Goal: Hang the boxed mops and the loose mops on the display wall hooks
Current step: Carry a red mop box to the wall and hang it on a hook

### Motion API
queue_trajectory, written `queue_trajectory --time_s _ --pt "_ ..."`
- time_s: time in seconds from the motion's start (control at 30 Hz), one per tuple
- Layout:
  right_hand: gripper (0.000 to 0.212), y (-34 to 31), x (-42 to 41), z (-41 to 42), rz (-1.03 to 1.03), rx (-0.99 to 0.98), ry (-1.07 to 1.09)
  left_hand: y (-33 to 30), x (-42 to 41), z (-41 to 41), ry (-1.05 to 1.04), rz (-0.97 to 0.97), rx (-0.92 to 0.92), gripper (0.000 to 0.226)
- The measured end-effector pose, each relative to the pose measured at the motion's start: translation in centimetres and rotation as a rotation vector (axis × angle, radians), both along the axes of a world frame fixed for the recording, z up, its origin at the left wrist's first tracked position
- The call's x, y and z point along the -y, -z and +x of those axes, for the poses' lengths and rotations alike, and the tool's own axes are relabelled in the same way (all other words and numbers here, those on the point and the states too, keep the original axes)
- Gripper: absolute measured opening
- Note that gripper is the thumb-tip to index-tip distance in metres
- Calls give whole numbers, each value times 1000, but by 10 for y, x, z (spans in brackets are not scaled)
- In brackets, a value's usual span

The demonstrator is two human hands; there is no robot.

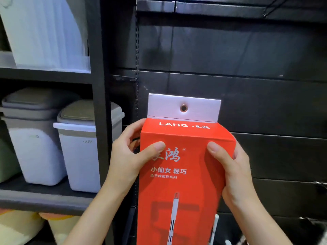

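Both hands grip one red mop box upright before the black display wall. Left hand and right hand curl round its sides, thumbs pressing its front.

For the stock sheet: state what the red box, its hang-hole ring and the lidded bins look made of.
Red box: printed cardboard, slightly glossy, with sharp folded creases. Hang-hole ring: probably metal, a shiny copper-toned eyelet. Lidded bins: likely plastic, smooth matte moulded walls.

Left hand, right hand (both curled)
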State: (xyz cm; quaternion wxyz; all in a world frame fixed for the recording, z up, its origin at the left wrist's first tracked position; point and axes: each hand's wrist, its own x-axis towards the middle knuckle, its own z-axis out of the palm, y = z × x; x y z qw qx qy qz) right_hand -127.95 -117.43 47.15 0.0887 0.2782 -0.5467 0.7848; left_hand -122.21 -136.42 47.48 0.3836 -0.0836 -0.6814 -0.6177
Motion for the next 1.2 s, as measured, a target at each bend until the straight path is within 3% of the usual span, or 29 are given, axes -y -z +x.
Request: queue_trajectory --time_s 0.17,0.5,0.67,0.9,1.03,1.2 --pt "41 -44 -8 -33 40 -89 -17 -44 -14 -37 38 59 -76 63" --pt "64 -94 -14 -91 134 -301 -44 -97 -14 -84 81 54 -223 46" --pt "60 -130 -3 -104 169 -446 -34 -129 -3 -90 120 63 -254 37" --pt "53 -184 18 -110 112 -535 -7 -184 17 -99 249 76 -280 39" --pt "48 -212 26 -108 58 -575 -42 -215 23 -101 354 72 -269 64" --pt "50 -237 30 -109 26 -609 -42 -243 27 -102 396 38 -253 69"
